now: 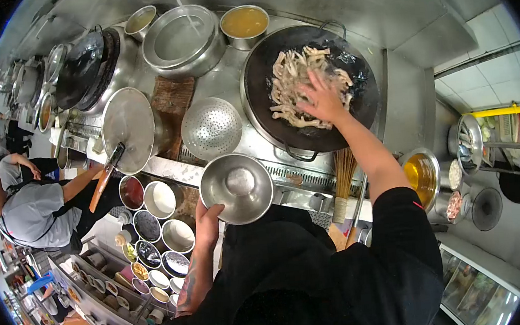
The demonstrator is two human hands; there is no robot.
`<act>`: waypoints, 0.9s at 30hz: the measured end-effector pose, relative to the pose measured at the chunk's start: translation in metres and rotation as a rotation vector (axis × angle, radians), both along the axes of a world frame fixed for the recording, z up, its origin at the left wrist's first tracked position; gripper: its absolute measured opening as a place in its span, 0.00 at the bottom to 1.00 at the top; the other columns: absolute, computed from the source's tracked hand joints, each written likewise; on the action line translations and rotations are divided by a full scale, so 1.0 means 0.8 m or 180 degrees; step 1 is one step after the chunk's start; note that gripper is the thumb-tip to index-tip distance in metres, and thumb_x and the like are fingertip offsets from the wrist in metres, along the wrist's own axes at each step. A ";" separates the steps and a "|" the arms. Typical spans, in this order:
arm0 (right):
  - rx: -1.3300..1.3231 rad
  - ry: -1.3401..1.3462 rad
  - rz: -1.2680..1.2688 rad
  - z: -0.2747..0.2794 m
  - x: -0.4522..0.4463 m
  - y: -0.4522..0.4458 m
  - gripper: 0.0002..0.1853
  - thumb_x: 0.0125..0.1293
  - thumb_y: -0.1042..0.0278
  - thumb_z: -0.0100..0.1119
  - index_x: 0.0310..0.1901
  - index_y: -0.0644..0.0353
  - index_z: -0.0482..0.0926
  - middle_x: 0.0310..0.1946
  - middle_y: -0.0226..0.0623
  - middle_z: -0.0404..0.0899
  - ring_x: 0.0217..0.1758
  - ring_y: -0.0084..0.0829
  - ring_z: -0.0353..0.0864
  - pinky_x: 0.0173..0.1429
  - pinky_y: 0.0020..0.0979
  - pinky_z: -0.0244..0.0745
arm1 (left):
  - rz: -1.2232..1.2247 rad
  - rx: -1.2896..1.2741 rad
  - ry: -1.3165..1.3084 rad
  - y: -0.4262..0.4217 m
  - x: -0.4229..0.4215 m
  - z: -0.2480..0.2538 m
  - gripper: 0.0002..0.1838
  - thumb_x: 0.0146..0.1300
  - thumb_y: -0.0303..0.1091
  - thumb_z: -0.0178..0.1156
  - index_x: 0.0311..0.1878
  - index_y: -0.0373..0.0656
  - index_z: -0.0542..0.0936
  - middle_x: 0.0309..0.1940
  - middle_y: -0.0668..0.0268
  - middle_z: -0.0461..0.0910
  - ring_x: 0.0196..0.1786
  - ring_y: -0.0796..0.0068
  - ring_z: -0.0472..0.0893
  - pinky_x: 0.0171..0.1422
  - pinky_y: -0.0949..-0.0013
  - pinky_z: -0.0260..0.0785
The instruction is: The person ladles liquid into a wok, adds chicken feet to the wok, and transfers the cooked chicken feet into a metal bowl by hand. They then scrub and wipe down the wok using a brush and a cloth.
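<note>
Inside the black wok (259, 82), spreading the right hand (322, 98) over pale chicken feet (289, 67) strewn at mixed angles, and, nearer the body, pinching with the left hand (208, 219) the rim of an evenly round, mouth-up metal bowl (236, 186).

Opens over the perforated bowl (212, 127); narrows between perforated bowl and wok (258, 73). Meets the near loop handle (302, 159) at the wok's front edge, with bamboo brush (343, 177) just right of it. Stops behind at soup pot (246, 42) and wide basin (195, 61), and right at steel wall (411, 87).
</note>
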State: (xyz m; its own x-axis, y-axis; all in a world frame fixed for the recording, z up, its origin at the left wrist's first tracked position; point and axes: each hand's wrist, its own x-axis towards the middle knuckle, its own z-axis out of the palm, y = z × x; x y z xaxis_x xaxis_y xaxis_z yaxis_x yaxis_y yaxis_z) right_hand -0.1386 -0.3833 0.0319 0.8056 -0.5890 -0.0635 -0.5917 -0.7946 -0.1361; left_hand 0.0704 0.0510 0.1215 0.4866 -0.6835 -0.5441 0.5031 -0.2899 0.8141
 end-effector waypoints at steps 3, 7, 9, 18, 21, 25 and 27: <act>-0.0825 -0.0364 -0.1138 -0.036 0.032 -0.007 0.39 0.70 0.30 0.49 0.78 0.35 0.62 0.84 0.48 0.36 0.87 0.51 0.38 0.77 0.77 0.33 | -0.0049 0.0009 -0.0053 0.000 -0.003 0.007 0.32 0.58 0.22 0.53 0.70 0.35 0.70 0.61 0.60 0.78 0.64 0.68 0.75 0.72 0.66 0.62; 0.0231 0.0316 -0.1635 -0.027 0.066 0.001 0.32 0.73 0.42 0.49 0.72 0.51 0.71 0.79 0.54 0.54 0.78 0.52 0.61 0.74 0.75 0.46 | -0.0144 -0.0113 -0.0454 -0.001 -0.010 0.010 0.30 0.57 0.23 0.54 0.66 0.34 0.72 0.56 0.57 0.80 0.58 0.65 0.79 0.66 0.65 0.68; 0.0394 0.0518 -0.1657 0.064 0.073 -0.016 0.24 0.72 0.49 0.53 0.52 0.63 0.84 0.60 0.47 0.78 0.64 0.44 0.74 0.73 0.62 0.59 | -0.0062 -0.0185 -0.0386 0.007 -0.013 0.000 0.30 0.57 0.22 0.55 0.67 0.34 0.72 0.56 0.58 0.80 0.58 0.66 0.79 0.67 0.65 0.67; 0.0025 -0.0347 -0.1579 -0.056 0.077 -0.015 0.41 0.74 0.32 0.43 0.81 0.48 0.54 0.84 0.49 0.36 0.86 0.51 0.39 0.82 0.63 0.39 | -0.0088 -0.0067 -0.0454 0.021 -0.019 -0.005 0.29 0.57 0.21 0.54 0.66 0.34 0.72 0.55 0.58 0.80 0.58 0.67 0.78 0.66 0.66 0.67; 0.0437 -0.0119 -0.0750 -0.006 0.059 0.049 0.37 0.75 0.32 0.40 0.80 0.38 0.58 0.85 0.45 0.36 0.87 0.49 0.37 0.81 0.69 0.34 | 0.0195 0.0066 -0.0106 0.028 -0.017 -0.015 0.31 0.57 0.20 0.53 0.67 0.34 0.71 0.56 0.57 0.80 0.58 0.66 0.79 0.66 0.66 0.67; -0.0421 -0.0189 -0.0198 -0.041 0.034 0.015 0.35 0.74 0.31 0.43 0.77 0.33 0.63 0.85 0.45 0.36 0.87 0.49 0.36 0.79 0.73 0.33 | 0.0208 -0.0052 -0.0084 0.018 -0.011 -0.018 0.31 0.58 0.20 0.52 0.68 0.34 0.70 0.57 0.56 0.79 0.60 0.65 0.79 0.67 0.64 0.69; -0.0368 -0.0739 -0.1532 -0.058 0.048 0.019 0.32 0.74 0.32 0.45 0.76 0.30 0.65 0.84 0.47 0.39 0.87 0.50 0.39 0.79 0.72 0.32 | 0.0198 -0.0047 -0.0153 0.007 -0.010 -0.019 0.31 0.58 0.20 0.52 0.68 0.34 0.70 0.58 0.56 0.79 0.60 0.65 0.79 0.67 0.64 0.69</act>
